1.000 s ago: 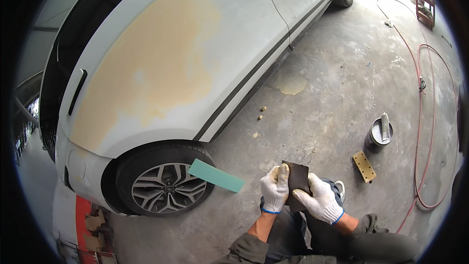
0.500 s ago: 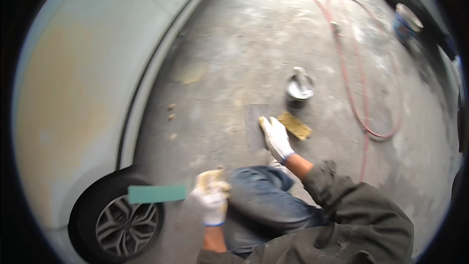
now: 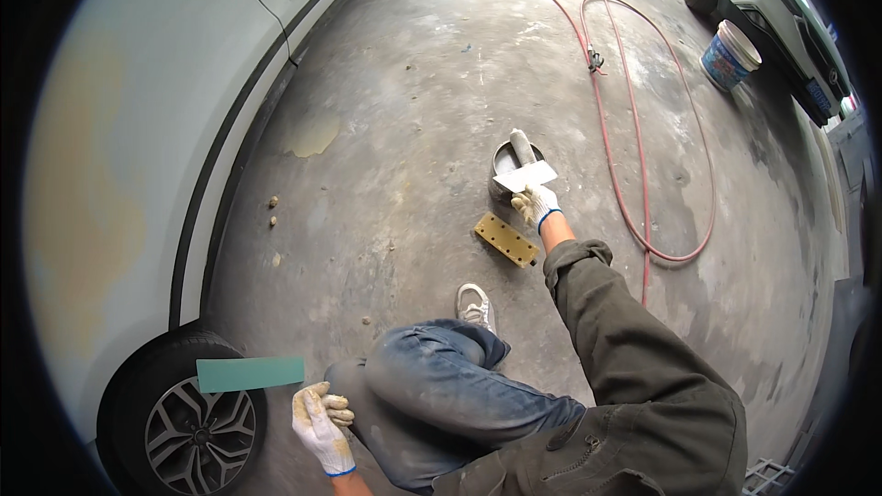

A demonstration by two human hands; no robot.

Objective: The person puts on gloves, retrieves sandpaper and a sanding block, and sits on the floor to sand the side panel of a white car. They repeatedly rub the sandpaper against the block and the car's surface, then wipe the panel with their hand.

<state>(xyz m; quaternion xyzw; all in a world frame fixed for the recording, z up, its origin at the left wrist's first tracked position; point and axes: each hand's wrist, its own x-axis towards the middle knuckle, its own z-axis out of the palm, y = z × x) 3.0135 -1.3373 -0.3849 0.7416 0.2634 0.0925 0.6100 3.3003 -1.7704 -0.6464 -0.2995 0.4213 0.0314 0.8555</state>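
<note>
My right hand [image 3: 535, 206], in a white knit glove, is closed on a flat pale plate [image 3: 525, 176], held over the near rim of an open metal can [image 3: 497, 191]. A whitish tube-shaped thing [image 3: 522, 145] leans at the can's mouth; the plate hides part of the inside. Just below that hand, a yellow sanding block [image 3: 506, 240] with holes lies on the floor. My left hand [image 3: 322, 418], gloved and stained at the fingers, hovers by my knee with fingers loosely bent and apart, nothing visible in them. Close to it, a green strip [image 3: 250, 375] lies across the wheel's upper part.
A car body [image 3: 175, 119] with a tan patch fills the left, its wheel [image 3: 197, 436] low down. Red hose [image 3: 602, 119] loops over the concrete floor at right. A bucket [image 3: 728, 57] stands far right near another car [image 3: 781, 28]. Crumbs [image 3: 273, 202] dot the floor.
My right hand has lifted from the floor, where a grey plate lay under it, and now holds a plate at the can. My left hand has dropped lower, and the view has shifted.
</note>
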